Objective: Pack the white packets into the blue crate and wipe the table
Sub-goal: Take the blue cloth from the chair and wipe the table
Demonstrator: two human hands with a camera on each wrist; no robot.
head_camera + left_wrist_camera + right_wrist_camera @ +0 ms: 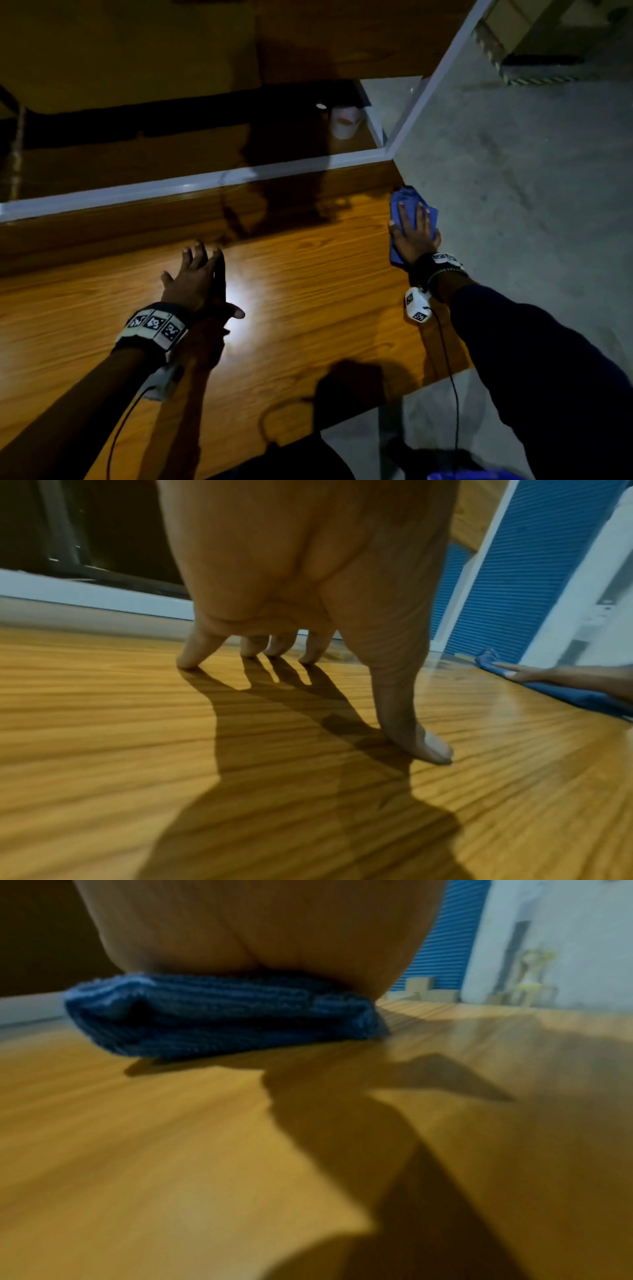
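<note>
L hand (195, 277) & R hand (412, 236): flat, fingers straight.

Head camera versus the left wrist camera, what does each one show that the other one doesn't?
Only the head view shows both forearms with their marker wristbands, the grey floor past the table's right edge, and a white container in the dark space beyond the white rail. Only the left wrist view shows the left hand from beneath, fingertips on the wooden table, plus a blue ribbed shutter behind. Both show the right hand pressing flat on the blue cloth near the table's edge.
</note>
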